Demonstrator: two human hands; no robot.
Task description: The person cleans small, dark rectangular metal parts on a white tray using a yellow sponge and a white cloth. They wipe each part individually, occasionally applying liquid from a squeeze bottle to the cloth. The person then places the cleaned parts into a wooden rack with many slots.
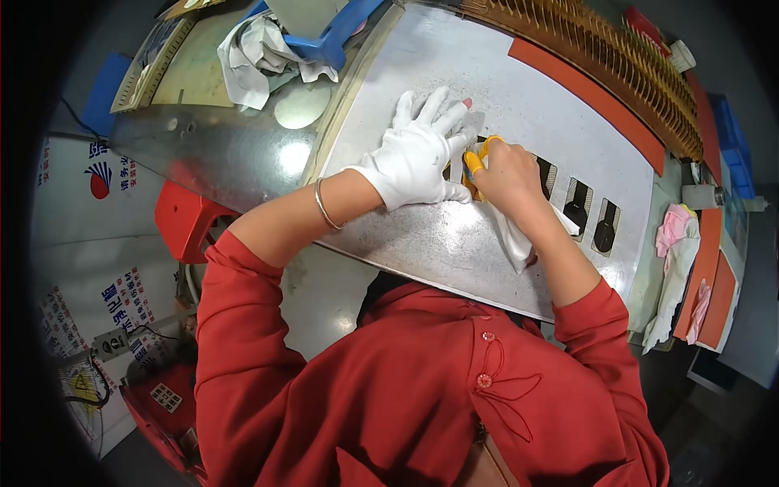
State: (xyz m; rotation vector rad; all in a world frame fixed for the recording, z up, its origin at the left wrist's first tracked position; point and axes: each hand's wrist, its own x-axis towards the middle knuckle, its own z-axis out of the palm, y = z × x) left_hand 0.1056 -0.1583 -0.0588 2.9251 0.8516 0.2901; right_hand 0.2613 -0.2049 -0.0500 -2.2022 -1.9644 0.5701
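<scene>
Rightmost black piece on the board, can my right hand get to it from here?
Likely yes: the right hand is nearby, nothing covers the black piece, and the white cloth at the wrist stops short of it.

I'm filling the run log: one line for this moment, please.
left hand: gloved, spread on white board | right hand: yellow finger covers, white cloth beneath | nearby: black pieces

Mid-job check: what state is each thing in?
Left hand: gloved, spread, one fingertip bare.
Right hand: curled; exact grip hidden.
Yellow finger covers: worn on right hand.
White cloth: rumpled, partly under right forearm.
Dark pieces: lying in a row.
Pale board: flat, speckled beyond left hand.
Upper-left rag: crumpled.
</scene>
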